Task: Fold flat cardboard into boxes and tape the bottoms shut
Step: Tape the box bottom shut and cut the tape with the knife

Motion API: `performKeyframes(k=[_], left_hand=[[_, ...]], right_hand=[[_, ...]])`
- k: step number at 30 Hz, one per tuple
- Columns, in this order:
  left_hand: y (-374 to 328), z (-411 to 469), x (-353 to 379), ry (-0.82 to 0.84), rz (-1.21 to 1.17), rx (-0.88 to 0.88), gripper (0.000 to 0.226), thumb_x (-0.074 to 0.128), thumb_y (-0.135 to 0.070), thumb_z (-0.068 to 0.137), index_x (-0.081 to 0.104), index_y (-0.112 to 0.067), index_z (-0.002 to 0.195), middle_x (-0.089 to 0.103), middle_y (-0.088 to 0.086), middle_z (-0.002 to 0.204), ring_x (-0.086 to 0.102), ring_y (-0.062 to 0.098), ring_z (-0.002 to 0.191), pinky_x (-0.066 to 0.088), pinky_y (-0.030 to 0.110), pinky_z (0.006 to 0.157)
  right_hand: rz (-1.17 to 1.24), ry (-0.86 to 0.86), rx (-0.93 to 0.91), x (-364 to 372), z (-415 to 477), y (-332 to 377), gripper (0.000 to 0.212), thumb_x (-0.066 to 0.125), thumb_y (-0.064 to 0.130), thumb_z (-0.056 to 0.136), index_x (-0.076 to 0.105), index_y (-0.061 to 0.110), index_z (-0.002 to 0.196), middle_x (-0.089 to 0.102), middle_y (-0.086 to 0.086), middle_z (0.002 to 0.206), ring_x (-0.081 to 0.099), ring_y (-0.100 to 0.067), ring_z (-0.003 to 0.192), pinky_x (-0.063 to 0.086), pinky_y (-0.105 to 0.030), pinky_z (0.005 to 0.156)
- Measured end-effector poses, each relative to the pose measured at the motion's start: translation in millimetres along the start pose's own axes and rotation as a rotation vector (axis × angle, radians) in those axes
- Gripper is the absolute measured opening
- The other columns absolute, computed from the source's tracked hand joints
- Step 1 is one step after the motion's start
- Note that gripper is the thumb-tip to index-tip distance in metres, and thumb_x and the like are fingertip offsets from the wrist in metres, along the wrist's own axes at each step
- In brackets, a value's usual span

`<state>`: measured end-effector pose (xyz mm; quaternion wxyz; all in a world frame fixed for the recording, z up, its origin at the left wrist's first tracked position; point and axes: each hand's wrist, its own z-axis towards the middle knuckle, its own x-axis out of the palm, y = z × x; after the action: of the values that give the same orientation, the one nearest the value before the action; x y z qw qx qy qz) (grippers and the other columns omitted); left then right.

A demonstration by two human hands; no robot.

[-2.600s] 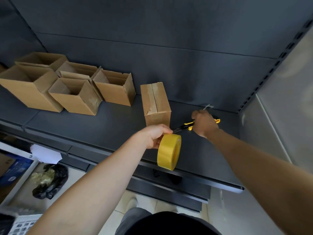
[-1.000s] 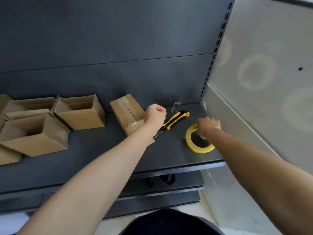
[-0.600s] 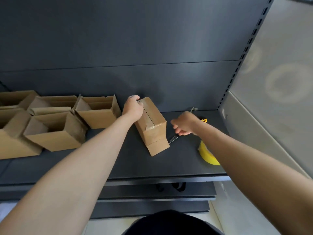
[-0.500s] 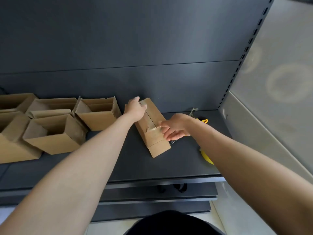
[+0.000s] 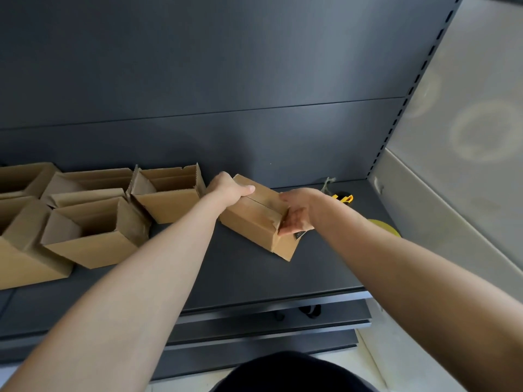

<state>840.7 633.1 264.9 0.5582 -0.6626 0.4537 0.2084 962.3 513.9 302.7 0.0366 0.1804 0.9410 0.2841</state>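
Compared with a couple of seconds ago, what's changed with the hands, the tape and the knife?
The left hand let go of the tape roll and now grips the far end of the taped box. The right hand put down the knife and presses the box's near end. Roll and knife lie on the shelf to the right. The open boxes stayed in place on the left.

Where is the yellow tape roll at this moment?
In the head view, the yellow tape roll lies on the dark shelf at the right, partly hidden by the right forearm, near the yellow cutter.
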Motion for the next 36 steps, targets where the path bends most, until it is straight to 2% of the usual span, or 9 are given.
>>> performKeyframes(k=[4, 13, 19, 23, 25, 27, 30, 33, 36], left_hand=[[6.6, -6.8, -12.8, -0.020, 0.070, 0.001, 0.084, 0.070, -0.052, 0.079, 0.036, -0.006, 0.141, 0.045, 0.012, 0.143, 0.045, 0.033, 0.129, 0.044, 0.039, 0.096], [22.6, -28.8, -26.3, 0.077, -0.137, -0.055, 0.102, 0.061, -0.054, 0.085, -0.002, -0.010, 0.152, 0.021, 0.008, 0.157, 0.029, 0.031, 0.140, 0.035, 0.043, 0.107], [15.6, -45.4, -37.8, -0.094, -0.229, -0.119, 0.101, 0.044, -0.074, 0.082, 0.013, -0.005, 0.150, 0.034, 0.010, 0.150, 0.040, 0.031, 0.131, 0.039, 0.037, 0.090], [14.6, -58.9, -31.4, -0.146, -0.289, -0.146, 0.071, 0.049, -0.049, 0.094, 0.029, -0.002, 0.144, 0.045, 0.012, 0.141, 0.051, 0.028, 0.115, 0.040, 0.034, 0.081], [17.3, -65.3, -28.3, -0.117, -0.343, -0.139, 0.061, 0.057, -0.032, 0.094, 0.034, -0.006, 0.144, 0.046, 0.010, 0.141, 0.049, 0.028, 0.122, 0.041, 0.032, 0.084], [21.0, -71.6, -25.7, -0.090, -0.396, -0.126, 0.064, 0.062, -0.017, 0.092, 0.031, -0.010, 0.147, 0.041, 0.008, 0.145, 0.044, 0.028, 0.130, 0.042, 0.035, 0.096], [30.0, -82.4, -21.5, -0.084, -0.410, -0.136, 0.072, 0.066, 0.000, 0.085, 0.031, -0.011, 0.147, 0.043, 0.008, 0.144, 0.044, 0.028, 0.129, 0.040, 0.037, 0.102], [44.9, -90.7, -17.3, -0.063, -0.433, -0.164, 0.072, 0.067, 0.005, 0.082, 0.034, -0.011, 0.143, 0.046, 0.009, 0.139, 0.046, 0.029, 0.125, 0.042, 0.043, 0.103], [57.7, -101.0, -18.3, 0.057, -0.626, -0.187, 0.061, 0.072, -0.014, 0.082, 0.036, -0.014, 0.131, 0.045, 0.002, 0.136, 0.043, 0.027, 0.126, 0.038, 0.045, 0.106]], right_hand=[[-0.032, -0.001, -0.021, 4.8, -8.3, 3.9, 0.056, 0.038, 0.035, 0.103, 0.034, -0.006, 0.140, 0.048, -0.026, 0.135, 0.051, -0.040, 0.122, 0.044, -0.048, 0.102], [-0.091, 0.003, -0.018, 16.9, -15.7, 1.1, 0.060, 0.036, 0.053, 0.098, 0.043, 0.004, 0.134, 0.058, -0.018, 0.124, 0.062, -0.034, 0.107, 0.051, -0.049, 0.093], [0.018, -0.015, -0.101, 15.1, -18.9, 9.9, 0.057, 0.044, 0.053, 0.095, 0.041, 0.009, 0.131, 0.058, -0.014, 0.122, 0.062, -0.034, 0.105, 0.049, -0.057, 0.089], [0.031, -0.103, -0.233, 11.6, -19.7, 18.2, 0.054, 0.048, 0.057, 0.091, 0.044, 0.017, 0.127, 0.056, -0.010, 0.122, 0.059, -0.032, 0.105, 0.048, -0.053, 0.091], [0.040, -0.110, -0.288, 9.5, -17.4, 15.3, 0.047, 0.046, 0.059, 0.090, 0.050, 0.017, 0.111, 0.059, -0.008, 0.119, 0.061, -0.028, 0.102, 0.050, -0.048, 0.091], [0.047, -0.108, -0.338, 6.8, -13.9, 9.9, 0.044, 0.045, 0.061, 0.089, 0.051, 0.019, 0.098, 0.061, -0.005, 0.115, 0.062, -0.025, 0.101, 0.051, -0.044, 0.092], [0.080, -0.018, -0.349, 3.9, -8.1, 0.7, 0.050, 0.046, 0.064, 0.089, 0.054, 0.020, 0.110, 0.064, -0.003, 0.110, 0.063, -0.025, 0.100, 0.052, -0.043, 0.090], [0.075, 0.047, -0.323, 4.0, -5.3, -7.3, 0.059, 0.051, 0.067, 0.084, 0.053, 0.018, 0.116, 0.065, -0.005, 0.108, 0.065, -0.024, 0.097, 0.053, -0.039, 0.077], [0.053, 0.059, -0.275, 6.0, -0.2, -16.1, 0.069, 0.054, 0.073, 0.077, 0.046, 0.017, 0.118, 0.061, -0.009, 0.112, 0.062, -0.029, 0.098, 0.053, -0.044, 0.075]])
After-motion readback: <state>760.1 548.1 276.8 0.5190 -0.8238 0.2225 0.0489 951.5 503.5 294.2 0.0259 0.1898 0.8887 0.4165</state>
